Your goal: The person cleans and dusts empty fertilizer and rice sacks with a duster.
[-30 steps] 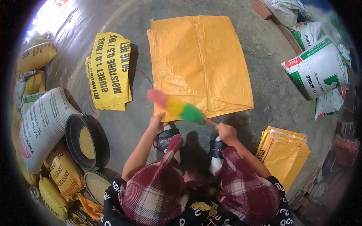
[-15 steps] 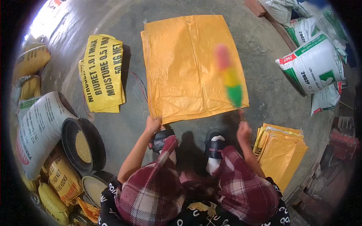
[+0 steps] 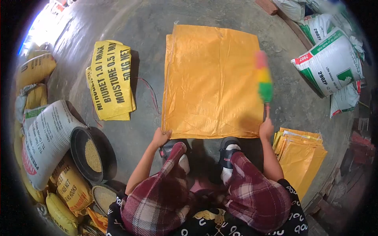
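A flat orange woven sack [image 3: 214,84] lies spread on the concrete floor in front of my feet. At its near left corner, my left hand [image 3: 161,137] pinches the edge. My right hand [image 3: 266,129] is closed around the thin handle of a duster [image 3: 264,84], whose fluffy head is banded red, yellow and green. The duster is slightly blurred and overlaps the sack's right edge, with its head pointing away from me. My right fist sits at the sack's near right corner.
Printed yellow sacks [image 3: 112,80] lie folded on the left. More folded orange sacks [image 3: 301,157] are by my right knee. Full white feed bags [image 3: 330,67] stand at right. A black basin [image 3: 106,157] of grain, a white bag [image 3: 49,137] and yellow bags line the left side.
The duster has swung right, from over the sack to its right edge. My right hand is now at the near right corner. The sack lies straighter and appears further right, as the view has shifted.
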Available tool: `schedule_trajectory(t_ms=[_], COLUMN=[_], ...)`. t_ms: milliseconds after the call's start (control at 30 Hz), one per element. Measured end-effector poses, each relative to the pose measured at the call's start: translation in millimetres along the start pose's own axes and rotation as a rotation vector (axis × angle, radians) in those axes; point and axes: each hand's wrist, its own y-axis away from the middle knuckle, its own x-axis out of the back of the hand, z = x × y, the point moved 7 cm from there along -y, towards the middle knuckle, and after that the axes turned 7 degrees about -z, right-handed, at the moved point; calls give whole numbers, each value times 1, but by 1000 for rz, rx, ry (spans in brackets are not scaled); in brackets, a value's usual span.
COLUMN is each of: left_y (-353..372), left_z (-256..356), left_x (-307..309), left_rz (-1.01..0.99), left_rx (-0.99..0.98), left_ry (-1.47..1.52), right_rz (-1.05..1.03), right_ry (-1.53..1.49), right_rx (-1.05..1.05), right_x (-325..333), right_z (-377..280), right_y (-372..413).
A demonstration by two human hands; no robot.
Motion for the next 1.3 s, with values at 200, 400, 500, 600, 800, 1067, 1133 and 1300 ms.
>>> schedule_trajectory(t_ms=[200,400,500,600,800,1067,1133,1300], left_y=[-3,3,2,2,8,8,7,5], left_z=[18,36,31,16,13,27,25,14], left_x=[2,3,2,-1,-1,-3,-4,-4], left_rz=[-44,-88,-22,1,24,19,-7,57], left_rx=[-24,4,-70,-3,24,-32,-26,-26], left_ry=[-168,-129,-188,-169,-110,-177,-194,-183], right_rz=[350,-128,-283,-79,47,-198,-343,-222], right_ry=[-102,41,241,2,-444,-180,-77,-318], right_rx=[-143,898,778,331,-477,500,589,49], right_x=[33,-12,-35,-19,34,13,6,-9], right_z=[11,-157,-187,-169,-98,-217,-257,-231], right_y=[-1,22,-11,-80,-149,-71,-42,-102])
